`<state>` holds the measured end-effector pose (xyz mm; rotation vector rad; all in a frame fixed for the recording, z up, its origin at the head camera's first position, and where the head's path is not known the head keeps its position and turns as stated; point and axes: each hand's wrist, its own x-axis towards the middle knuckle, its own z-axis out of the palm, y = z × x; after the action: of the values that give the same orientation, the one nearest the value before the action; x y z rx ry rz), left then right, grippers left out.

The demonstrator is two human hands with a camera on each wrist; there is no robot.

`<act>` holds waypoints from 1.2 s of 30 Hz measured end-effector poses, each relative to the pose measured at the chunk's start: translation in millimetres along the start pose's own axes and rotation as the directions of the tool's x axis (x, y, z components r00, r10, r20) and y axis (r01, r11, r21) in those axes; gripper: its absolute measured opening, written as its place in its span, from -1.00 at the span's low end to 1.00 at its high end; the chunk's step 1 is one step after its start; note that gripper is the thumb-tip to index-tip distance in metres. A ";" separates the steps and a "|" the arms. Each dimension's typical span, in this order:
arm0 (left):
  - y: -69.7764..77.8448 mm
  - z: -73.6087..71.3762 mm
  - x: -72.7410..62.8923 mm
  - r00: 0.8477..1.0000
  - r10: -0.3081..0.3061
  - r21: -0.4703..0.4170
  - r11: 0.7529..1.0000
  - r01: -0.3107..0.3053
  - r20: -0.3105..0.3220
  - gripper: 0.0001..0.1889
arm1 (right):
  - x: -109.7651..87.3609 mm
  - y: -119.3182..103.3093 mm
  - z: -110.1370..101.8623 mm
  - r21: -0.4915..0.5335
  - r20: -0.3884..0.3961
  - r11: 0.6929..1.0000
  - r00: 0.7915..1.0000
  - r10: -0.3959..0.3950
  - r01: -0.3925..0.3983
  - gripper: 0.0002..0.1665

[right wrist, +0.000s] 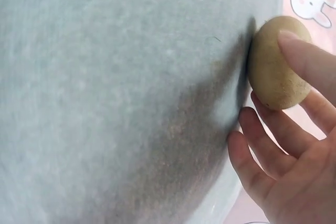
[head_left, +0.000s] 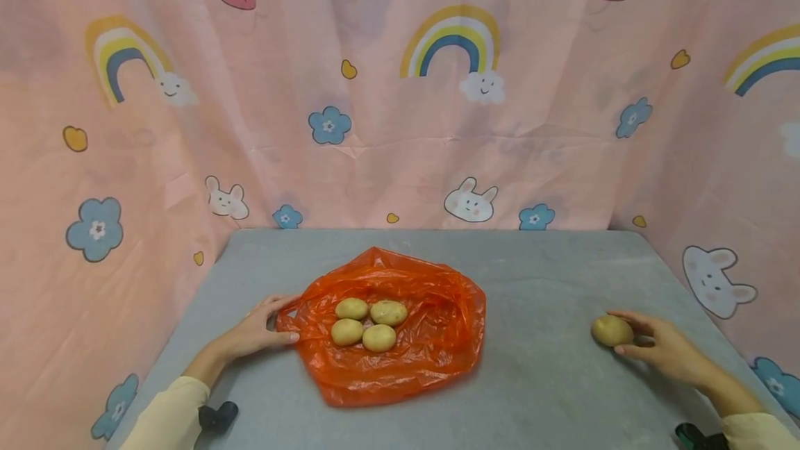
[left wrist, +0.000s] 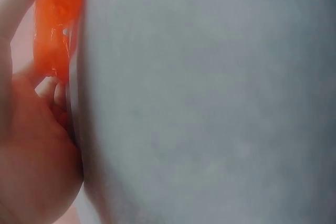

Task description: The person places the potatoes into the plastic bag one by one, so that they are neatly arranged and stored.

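A thin orange plastic bag (head_left: 431, 360) lies spread out left of the middle of the table. Several yellow potatoes (head_left: 379, 338) sit grouped together on its film. My left hand (head_left: 259, 330) is at the bag's left edge, holding the plastic between thumb and fingers; the left wrist view shows the orange film (left wrist: 55, 30) running down to the curled fingers. Far to the right, my right hand (head_left: 669, 347) grips one more potato (head_left: 611, 331). Its thumb presses one side of the potato (right wrist: 273, 72) in the right wrist view, close over the table.
The grey table (head_left: 531, 380) carries the bag and reaches back to a pink curtain (head_left: 537, 144) printed with rainbows, rabbits and flowers. That curtain also hangs along both sides. A black strap mount sits on the left wrist (head_left: 217, 417) and another on the right wrist (head_left: 700, 437).
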<state>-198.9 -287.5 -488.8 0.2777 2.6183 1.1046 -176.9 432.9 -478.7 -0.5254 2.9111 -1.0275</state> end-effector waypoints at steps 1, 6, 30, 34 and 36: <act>0.1 -0.1 -0.1 1.000 0.001 0.001 1.000 -0.001 0.000 -0.13 | 0.5 -1.1 0.5 -0.014 -0.007 1.000 1.000 0.001 -0.001 -0.31; 0.6 -0.5 -0.3 1.000 0.002 0.005 1.000 -0.002 -0.004 -0.13 | 3.4 -9.3 1.2 -0.064 -0.011 0.996 0.998 0.063 -0.064 -0.34; 4.4 -1.6 -2.0 1.000 -0.004 0.017 1.000 0.004 0.010 -0.12 | 17.0 -48.0 13.9 -0.067 -0.111 0.989 0.986 0.127 -0.135 -0.32; 2.4 -1.9 -1.1 1.000 -0.006 0.014 1.000 0.005 0.006 -0.12 | 19.9 -60.1 17.9 -0.051 -0.108 0.993 0.989 0.101 -0.107 -0.34; 1.9 -1.9 -0.8 1.000 0.001 0.012 1.000 -0.001 0.004 -0.12 | 21.0 -66.2 19.4 -0.045 -0.098 0.994 0.991 0.096 -0.101 -0.35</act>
<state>-198.6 -287.7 -485.9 0.2838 2.6227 1.0875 -173.9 366.3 -451.3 -0.3386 3.0177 -0.9978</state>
